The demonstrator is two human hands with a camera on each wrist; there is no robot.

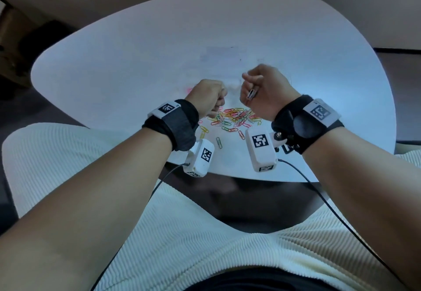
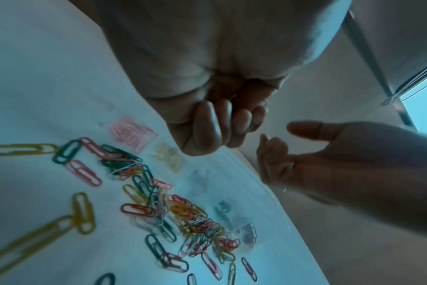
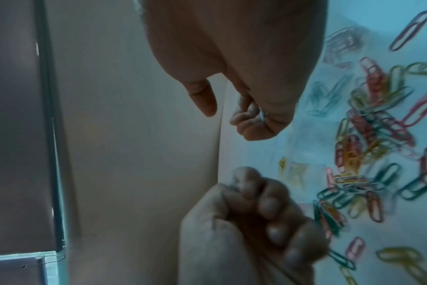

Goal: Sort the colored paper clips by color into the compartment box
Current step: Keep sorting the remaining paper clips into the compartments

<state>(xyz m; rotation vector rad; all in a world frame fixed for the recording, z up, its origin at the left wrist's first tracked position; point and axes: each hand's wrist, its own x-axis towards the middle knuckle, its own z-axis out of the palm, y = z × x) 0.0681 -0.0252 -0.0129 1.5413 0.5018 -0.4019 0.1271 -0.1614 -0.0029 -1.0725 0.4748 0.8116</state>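
A heap of coloured paper clips (image 1: 232, 117) lies on the white table (image 1: 136, 63) below both raised hands. My right hand (image 1: 247, 90) has its fingers curled round a few silvery paper clips (image 1: 250, 95), whose glint also shows in the right wrist view (image 3: 262, 115). My left hand (image 1: 219, 99) is a closed fist just left of it, and nothing shows inside it (image 2: 222, 127). Beyond the heap stands the clear compartment box (image 2: 246, 173), with pink clips (image 2: 132, 133), yellow clips (image 2: 168, 156), teal clips (image 2: 222, 210) and dark clips (image 2: 248, 231) in separate cells.
Single clips, such as a green one (image 1: 219, 142) and a yellow one (image 1: 204, 129), lie near the table's front edge. My lap in pale ribbed cloth (image 1: 205, 233) is below the table. Camera cables (image 1: 341, 218) hang from both wrists.
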